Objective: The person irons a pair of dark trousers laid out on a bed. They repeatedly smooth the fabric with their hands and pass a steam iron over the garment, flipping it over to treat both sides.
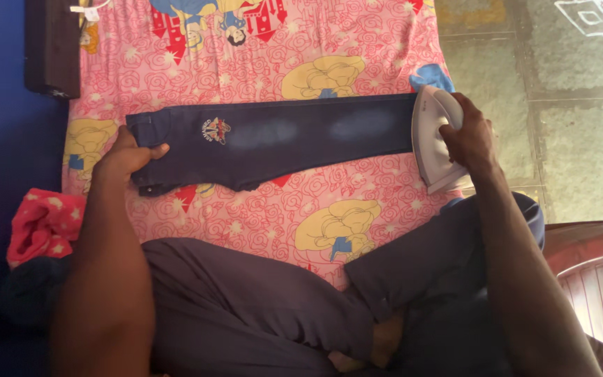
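A pair of dark navy jeans point(273, 139) lies folded flat and stretched sideways across a pink patterned sheet point(259, 209). My left hand point(125, 159) presses down on the waistband end at the left, thumb on the denim. My right hand point(470, 136) grips the handle of a white clothes iron point(433, 139), which rests at the right, leg end of the jeans. A small embroidered patch point(216, 130) shows near the waistband.
My crossed legs in dark trousers point(280, 293) sit in front of the sheet. A red bundle of cloth point(42, 225) lies at the left by a blue wall point(1, 139). Stone floor point(567, 91) is at the right, a red plastic chair point(594, 272) lower right.
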